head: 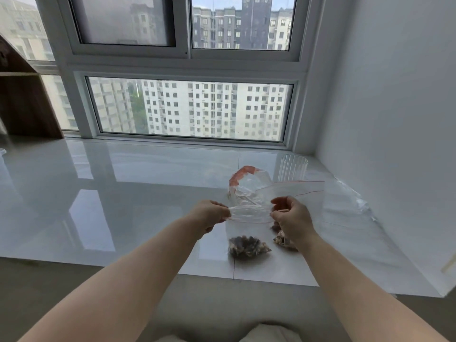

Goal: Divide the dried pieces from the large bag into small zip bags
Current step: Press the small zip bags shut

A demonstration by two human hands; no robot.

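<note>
1. Head view: two bare hands work over a glossy white bench (123, 193) under a window (190, 107).
2. The left hand (209, 214) pinches the left end of one small zip bag (246, 228) at its mouth, fingers curled on the strip.
3. The right hand (292, 220) pinches the right end of the same mouth, fingers curled; the bag is stretched between the two hands, just right of centre.
4. One clump of dried pieces (248, 246) sits in the bottom of that bag, at 6 o'clock from its mouth.
5. A second clump (281, 240) shows at 3 o'clock from the first, partly hidden behind the right hand; whether it lies in its own bag cannot be told.
6. One large bag (246, 186) with an orange-red rim stands open at 12 o'clock from the hands.
7. One clear ribbed cup (293, 167) stands at 1 o'clock, with flat clear bags (308, 191) lying by it.
8. No readable writing or brand shows on any item.
</note>
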